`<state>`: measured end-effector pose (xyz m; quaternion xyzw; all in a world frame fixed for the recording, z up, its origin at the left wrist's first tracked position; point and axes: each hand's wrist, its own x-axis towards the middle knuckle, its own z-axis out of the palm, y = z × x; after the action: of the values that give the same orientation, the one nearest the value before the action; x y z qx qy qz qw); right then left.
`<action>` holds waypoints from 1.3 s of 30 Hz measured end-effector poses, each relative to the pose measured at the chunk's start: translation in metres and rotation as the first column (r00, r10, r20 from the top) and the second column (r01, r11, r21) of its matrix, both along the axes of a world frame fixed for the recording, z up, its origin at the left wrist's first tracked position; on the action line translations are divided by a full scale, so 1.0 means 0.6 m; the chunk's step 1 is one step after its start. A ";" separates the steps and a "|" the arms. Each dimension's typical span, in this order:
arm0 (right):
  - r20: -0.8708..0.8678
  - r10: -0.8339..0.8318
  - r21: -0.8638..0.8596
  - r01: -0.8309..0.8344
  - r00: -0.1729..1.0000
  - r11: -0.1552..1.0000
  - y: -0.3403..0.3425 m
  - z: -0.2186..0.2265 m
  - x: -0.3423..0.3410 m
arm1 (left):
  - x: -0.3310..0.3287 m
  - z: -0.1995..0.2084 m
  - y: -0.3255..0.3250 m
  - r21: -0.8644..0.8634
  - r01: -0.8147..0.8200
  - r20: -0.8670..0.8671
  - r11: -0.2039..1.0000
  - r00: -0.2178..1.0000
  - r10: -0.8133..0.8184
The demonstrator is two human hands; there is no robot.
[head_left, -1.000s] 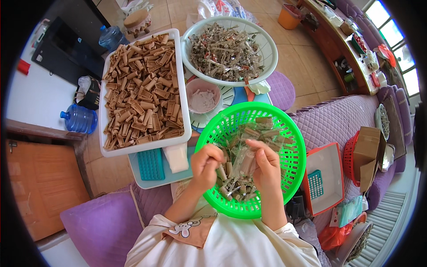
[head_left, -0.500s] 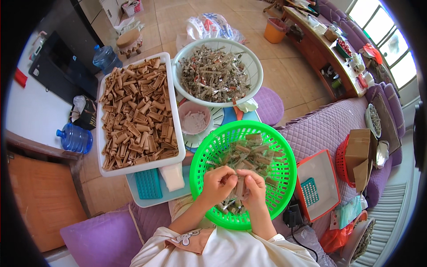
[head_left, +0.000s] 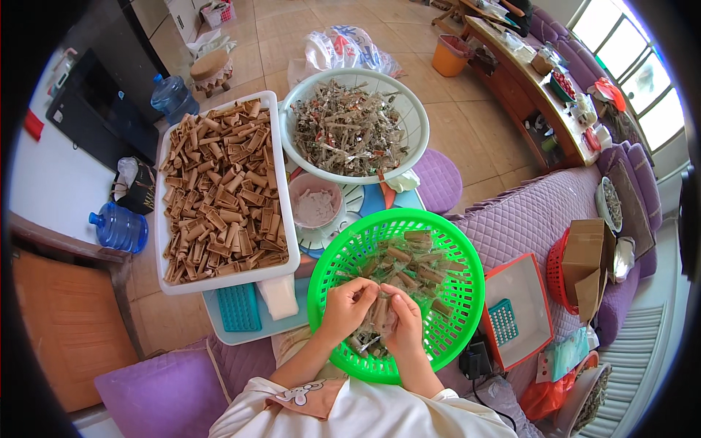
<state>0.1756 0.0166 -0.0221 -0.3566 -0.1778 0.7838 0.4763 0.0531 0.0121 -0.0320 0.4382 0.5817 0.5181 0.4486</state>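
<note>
Pinching a clear packet (head_left: 380, 318) by its upper edge, the left hand (head_left: 349, 309) and right hand (head_left: 404, 318) now meet fingertip to fingertip; a second ago they were apart, so both now work one spot. Beneath sits the green basket (head_left: 478, 301); farther, a white tray (head_left: 232, 282) of brown pieces (head_left: 226, 197), then a pale basin (head_left: 417, 125).

Packet (head_left: 380, 315) in hands (head_left: 347, 310) over green basket (head_left: 315, 292)
</note>
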 end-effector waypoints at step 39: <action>-0.462 -0.062 -0.346 -0.115 0.885 0.931 0.028 -0.008 0.006 | -0.029 -0.012 0.005 -0.023 0.402 0.753 0.915 0.609 -0.249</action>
<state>0.1792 0.0334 -0.0272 -0.2377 0.0847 0.8719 0.4198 0.0356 0.0153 -0.0390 0.2455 0.3074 0.5013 0.7707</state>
